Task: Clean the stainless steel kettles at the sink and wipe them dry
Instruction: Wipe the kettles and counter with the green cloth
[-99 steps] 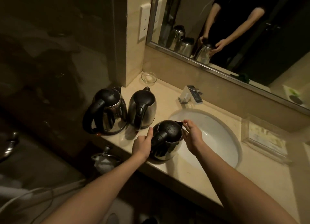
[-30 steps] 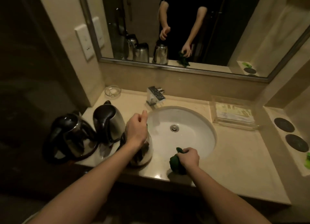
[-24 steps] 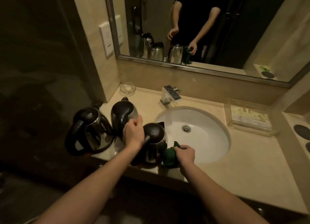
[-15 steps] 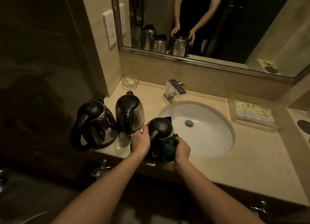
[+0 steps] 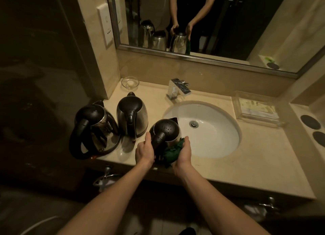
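Observation:
A steel kettle (image 5: 167,130) with a wet black lid stands at the counter's front edge, just left of the white sink basin (image 5: 211,139). My left hand (image 5: 145,151) grips its left side beside the black handle. My right hand (image 5: 183,151) presses a bunched green cloth (image 5: 171,152) against the kettle's right side. A second steel kettle (image 5: 131,115) stands behind it to the left. A third kettle (image 5: 93,127), with a large black handle, sits on a base at the counter's left end.
A chrome faucet (image 5: 177,89) stands behind the basin. A small glass dish (image 5: 130,83) sits in the back left corner. A clear tray (image 5: 256,108) with papers lies right of the sink, and two dark round coasters (image 5: 310,121) beyond it. A mirror (image 5: 211,23) covers the wall.
My right hand picked up the green cloth from the counter's front edge and brought it left onto the near kettle's side. My left hand dropped from the lid to the kettle's left side.

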A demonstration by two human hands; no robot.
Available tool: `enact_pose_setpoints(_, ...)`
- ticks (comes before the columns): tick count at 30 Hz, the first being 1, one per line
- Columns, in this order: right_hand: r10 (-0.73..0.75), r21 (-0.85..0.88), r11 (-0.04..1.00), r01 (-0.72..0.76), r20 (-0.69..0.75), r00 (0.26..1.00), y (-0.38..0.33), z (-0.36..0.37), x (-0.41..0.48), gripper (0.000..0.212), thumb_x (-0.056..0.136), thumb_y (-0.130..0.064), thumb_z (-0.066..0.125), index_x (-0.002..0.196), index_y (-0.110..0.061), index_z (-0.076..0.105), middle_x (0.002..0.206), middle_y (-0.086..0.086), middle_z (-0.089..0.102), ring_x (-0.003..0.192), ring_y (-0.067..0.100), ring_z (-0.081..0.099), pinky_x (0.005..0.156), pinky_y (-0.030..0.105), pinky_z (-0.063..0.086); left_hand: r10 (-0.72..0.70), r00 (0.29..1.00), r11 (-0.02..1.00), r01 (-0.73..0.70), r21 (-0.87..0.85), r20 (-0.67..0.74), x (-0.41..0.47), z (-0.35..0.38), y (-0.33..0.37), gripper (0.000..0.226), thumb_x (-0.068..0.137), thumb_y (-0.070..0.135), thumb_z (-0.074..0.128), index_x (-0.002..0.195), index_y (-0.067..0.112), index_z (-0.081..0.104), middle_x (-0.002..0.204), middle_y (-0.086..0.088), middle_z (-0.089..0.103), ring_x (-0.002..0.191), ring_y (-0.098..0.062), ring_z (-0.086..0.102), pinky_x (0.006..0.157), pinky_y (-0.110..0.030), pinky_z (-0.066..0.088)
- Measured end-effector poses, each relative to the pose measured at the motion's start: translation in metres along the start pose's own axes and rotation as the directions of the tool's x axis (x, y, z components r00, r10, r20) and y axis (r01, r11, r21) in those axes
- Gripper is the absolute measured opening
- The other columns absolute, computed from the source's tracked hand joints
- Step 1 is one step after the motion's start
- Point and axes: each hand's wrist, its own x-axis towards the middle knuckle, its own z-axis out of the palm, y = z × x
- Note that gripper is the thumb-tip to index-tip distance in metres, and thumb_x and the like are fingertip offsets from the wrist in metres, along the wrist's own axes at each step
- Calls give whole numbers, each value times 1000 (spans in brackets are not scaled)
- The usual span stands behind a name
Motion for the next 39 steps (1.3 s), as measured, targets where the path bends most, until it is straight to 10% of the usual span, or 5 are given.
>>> enact_pose_setpoints(6,-131,20,991,132,-20,991,0,14,-4,38,91,-53,43,96,-25,68,105,8,66,97,22,61,68,32,50,2,1000,999,-3,46,5,-2,0,3,60,94,72,27,77,22,57,83,-13,64,86,-38,67,85,-59,56)
enact_pose_setpoints(13,-42,-80,996,35,-83,996,10,15,6,67,84,-68,40,127,-19,54,121,15,57,112,34,54,98,53,44,-34,999,999,34,10,42,1,-1,2,69,93,74,28,95,14,63,89,-14,65,83,-37,68,72,-47,56)
enact_pose_setpoints(27,-154,-245,959,145,-20,988,-20,12,13,46,90,-64,36,106,-29,63,110,5,64,101,22,58,83,37,50,-23,1000,999,22,43,8,6,8,1,67,96,70,27,91,12,61,94,-23,66,86,-42,68,82,-55,56)
enact_pose_setpoints(34,77,-151,985,-78,-8,997,-12,2,26,75,84,-77,26,113,-17,61,112,16,62,105,33,57,98,52,44,-47,999,998,46,37,21,11,3,0,83,94,74,27,107,0,62,82,-18,62,62,-30,61,50,-27,44)
enact_pose_setpoints(39,-38,-156,987,40,20,999,-22,4,24,69,89,-70,30,119,-17,63,117,14,65,111,32,58,101,51,43,-38,996,999,38,8,84,14,-4,2,82,94,73,30,101,-2,61,64,-12,57,41,-19,53,39,-25,39)
